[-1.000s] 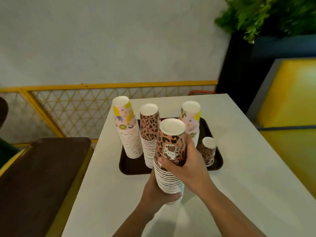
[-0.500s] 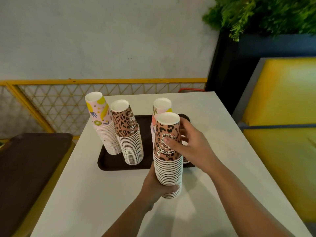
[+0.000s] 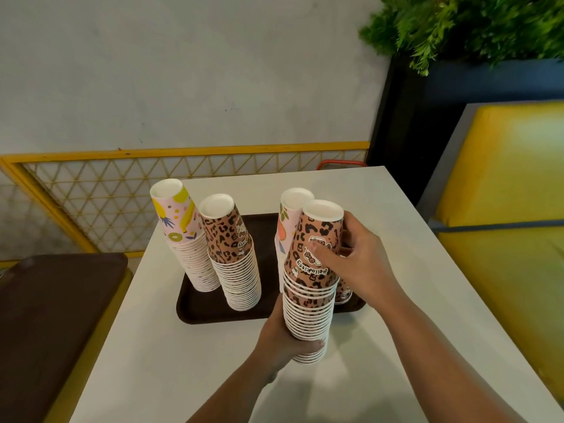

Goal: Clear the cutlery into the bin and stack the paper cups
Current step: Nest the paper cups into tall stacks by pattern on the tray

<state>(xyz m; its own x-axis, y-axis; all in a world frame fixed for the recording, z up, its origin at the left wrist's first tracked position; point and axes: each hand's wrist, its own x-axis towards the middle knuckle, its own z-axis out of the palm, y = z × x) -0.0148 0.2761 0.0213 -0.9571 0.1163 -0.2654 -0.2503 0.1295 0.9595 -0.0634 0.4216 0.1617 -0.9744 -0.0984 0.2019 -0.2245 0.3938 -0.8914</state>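
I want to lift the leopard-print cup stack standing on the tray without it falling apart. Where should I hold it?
Wrap the grip around the lowest rims of the leopard-print stack from the near side, which looks open; it leans left toward the fruit-print stack, so steady its top cup too.

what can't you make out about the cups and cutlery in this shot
Head view only:
- Small leopard cup on the tray: mostly hidden by the held stack and right hand.
- Pink stack behind: lower part hidden.
- Left hand: fingers behind the stack.
- Cutlery and bin: not in view.
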